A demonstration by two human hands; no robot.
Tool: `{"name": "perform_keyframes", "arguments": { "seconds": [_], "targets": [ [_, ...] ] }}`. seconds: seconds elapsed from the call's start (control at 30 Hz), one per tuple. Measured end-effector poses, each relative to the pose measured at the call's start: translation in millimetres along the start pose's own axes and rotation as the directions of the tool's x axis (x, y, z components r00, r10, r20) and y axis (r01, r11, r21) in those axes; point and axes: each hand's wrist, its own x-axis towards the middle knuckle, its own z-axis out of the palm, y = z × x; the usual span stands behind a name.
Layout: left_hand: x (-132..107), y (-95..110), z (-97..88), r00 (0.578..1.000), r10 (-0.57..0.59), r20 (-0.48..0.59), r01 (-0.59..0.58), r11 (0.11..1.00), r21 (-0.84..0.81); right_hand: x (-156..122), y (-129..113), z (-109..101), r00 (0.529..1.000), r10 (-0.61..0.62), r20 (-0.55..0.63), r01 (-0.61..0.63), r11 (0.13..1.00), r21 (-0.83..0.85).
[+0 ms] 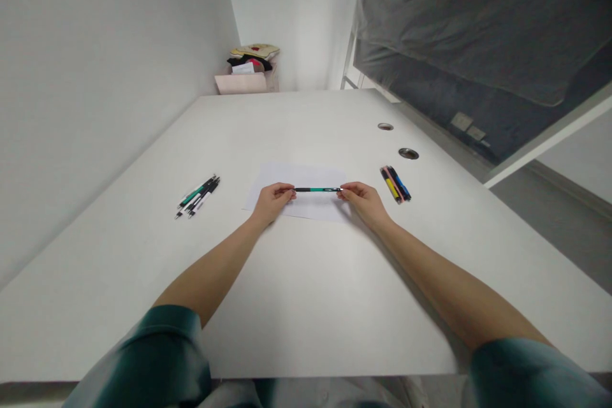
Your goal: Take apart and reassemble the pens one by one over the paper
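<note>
The left hand [272, 201] and right hand [363, 202] grip a slim teal pen [318, 189] by its ends. A paper sheet [296, 173] lies beneath.

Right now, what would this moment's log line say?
left hand: holds pen end | right hand: holds other end | green pen: over white paper

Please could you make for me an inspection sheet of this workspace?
surface: white desk with two round grommets; white paper sheet lies on it.
job's things: green-and-black pen, held level above the paper.
clutter: pens left of the paper; highlighters right of it.
hands: left hand and right hand each pinch one pen end.
cables: nothing seen.
surroundings: white wall; box with fabric items beyond the desk; grey bedding upper right.
</note>
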Motion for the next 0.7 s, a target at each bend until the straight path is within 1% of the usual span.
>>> {"name": "perform_keyframes", "arguments": {
  "seconds": [0.2, 0.3, 0.4, 0.47, 0.57, 0.7],
  "targets": [
    [-1, -2, 0.7, 1.000, -0.024, -0.003, 0.023, 0.998, -0.061, 1, 3, -1, 1.000, 0.001, 0.014, -0.001, 0.999, -0.034],
    [-3, -2, 4.9, 0.999, -0.029, -0.017, 0.028, 0.999, -0.041, 3, 5, -1, 1.000, -0.006, 0.003, 0.007, 0.996, -0.089],
    [-5, -2, 9.2, 0.999, -0.026, -0.032, 0.026, 1.000, -0.011, 6, 5, -2, 0.999, -0.040, 0.001, 0.040, 0.986, -0.162],
    [-6, -1, 9.9, 1.000, 0.003, -0.025, -0.003, 0.999, 0.034, 8, 3, -3, 0.997, -0.073, 0.017, 0.075, 0.980, -0.186],
    [-5, 1, 6.7, 0.997, 0.082, -0.009, -0.080, 0.987, 0.140, 6, -1, -2, 0.993, -0.112, 0.030, 0.116, 0.969, -0.220],
    [-3, 1, -0.9, 0.986, 0.167, -0.017, -0.156, 0.948, 0.278, -1, -3, 0, 0.991, -0.132, -0.005, 0.123, 0.937, -0.327]
  ]
}}
